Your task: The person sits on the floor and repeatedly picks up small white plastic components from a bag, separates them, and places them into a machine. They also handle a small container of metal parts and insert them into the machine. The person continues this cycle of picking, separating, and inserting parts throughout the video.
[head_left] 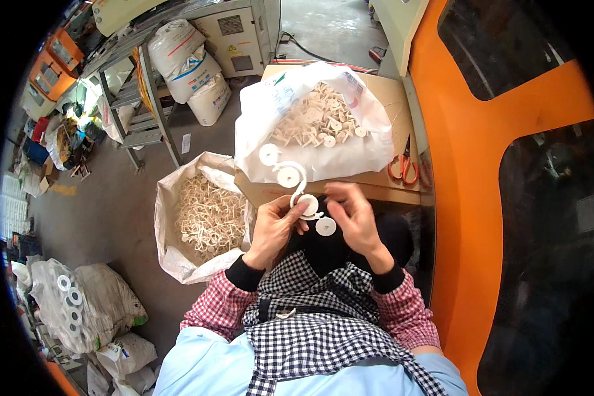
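Note:
My left hand (277,225) pinches a white plastic moulding (295,187), a curved S-shaped strip carrying several round discs. One disc (325,226) hangs at its lower right end, close to the fingers of my right hand (353,215). That hand is a little apart from the moulding, its thumb and fingers spread and partly curled, with nothing visible in it. Just beyond my hands lies an open white plastic bag (257,125) with many small cream disc-and-stem parts (316,119) in it. At the left, a white woven sack (171,247) holds tangled thin curved strips (211,218).
The bag rests on a cardboard surface (399,109), with orange-handled scissors (403,169) at its right. An orange machine panel (468,171) closes off the right side. Stuffed white sacks (191,72) stand beside a metal step frame (141,119); more wrapped bags (112,297) lie lower left.

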A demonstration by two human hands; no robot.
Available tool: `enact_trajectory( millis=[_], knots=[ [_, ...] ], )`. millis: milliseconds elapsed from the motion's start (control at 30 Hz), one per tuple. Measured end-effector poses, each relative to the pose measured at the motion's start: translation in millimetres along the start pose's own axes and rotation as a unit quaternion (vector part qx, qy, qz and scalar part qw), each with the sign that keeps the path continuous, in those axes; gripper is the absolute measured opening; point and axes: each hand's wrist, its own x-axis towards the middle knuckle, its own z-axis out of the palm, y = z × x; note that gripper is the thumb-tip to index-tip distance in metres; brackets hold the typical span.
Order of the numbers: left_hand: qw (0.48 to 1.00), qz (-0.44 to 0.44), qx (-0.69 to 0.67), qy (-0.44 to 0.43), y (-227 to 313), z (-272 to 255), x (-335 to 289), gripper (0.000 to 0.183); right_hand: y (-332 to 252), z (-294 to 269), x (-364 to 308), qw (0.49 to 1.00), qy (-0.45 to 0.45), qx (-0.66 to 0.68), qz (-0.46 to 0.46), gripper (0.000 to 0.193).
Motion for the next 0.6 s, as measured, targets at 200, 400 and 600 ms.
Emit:
enact_trajectory(
  millis=[200, 400, 600],
  knots=[
    [0.998, 0.062, -0.023, 0.003, -10.4, -9.2, -27.6, 0.016, -0.7, 3.5, -33.5, 0.972, -0.202, 0.059, 0.103, 0.024],
    [0.994, 0.08, 0.027, 0.068, -15.5, -8.0, -37.3, 0.012, 14.1, 7.3, -36.6, 0.966, -0.199, 0.102, 0.13, 0.026],
    [0.982, 0.011, -0.157, 0.101, -27.3, -18.0, -34.8, 0.017, -20.0, 28.8, -31.5, 0.943, -0.062, -0.261, -0.196, 0.038]
  ],
)
